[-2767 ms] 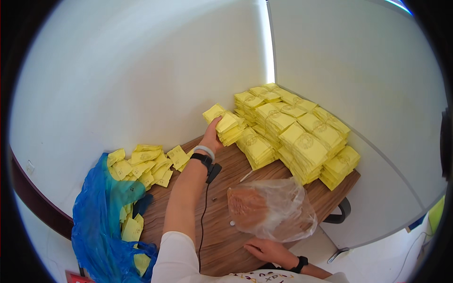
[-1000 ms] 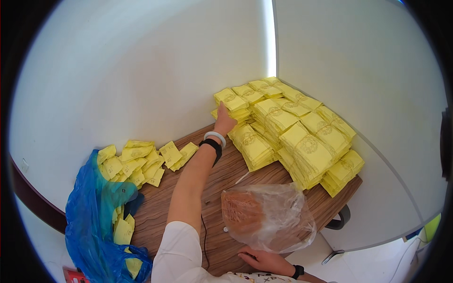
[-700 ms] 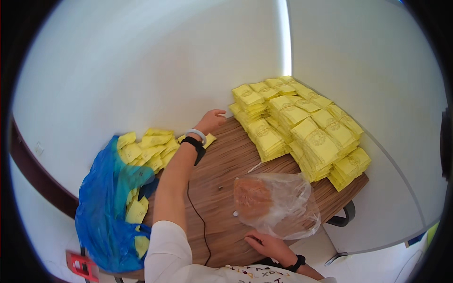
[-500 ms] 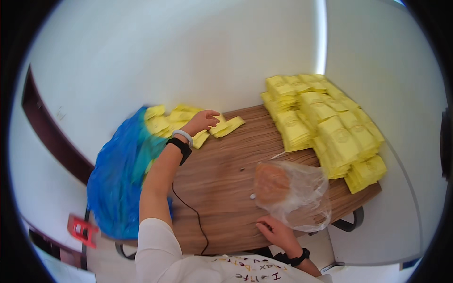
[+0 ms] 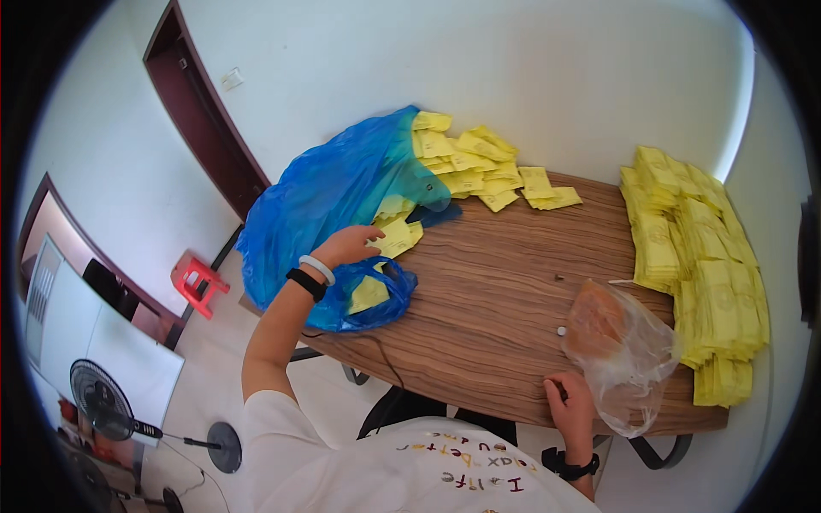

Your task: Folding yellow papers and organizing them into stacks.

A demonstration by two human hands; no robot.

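Note:
My left hand [image 5: 347, 245] is over the mouth of a large blue plastic bag [image 5: 308, 197], open, with its fingertips by a flat yellow packet [image 5: 396, 237]. Nothing shows in that hand. More yellow packets [image 5: 466, 160] spill from the bag across the far left of the table, and another yellow packet [image 5: 368, 293] lies in the bag's near fold. My right hand [image 5: 571, 400] rests at the table's near edge, its fingers loosely curled and nothing visible in them. Beside it lies a clear plastic bag [image 5: 637, 363] with an orange-brown content [image 5: 596, 318].
Tall stacks of yellow packets [image 5: 710, 265] fill the right end of the wooden table [image 5: 505, 274]. A small white object [image 5: 562, 331] and a dark bit [image 5: 559, 277] lie near the clear bag. A dark cable [image 5: 389, 359] hangs over the near edge. A red stool [image 5: 198, 282] and fan [image 5: 103, 399] stand left.
The view has swung left, bringing the door, stool and fan into sight. My left hand has gone from the loose packets on the table back to the blue bag's mouth. My right hand stays by the near edge.

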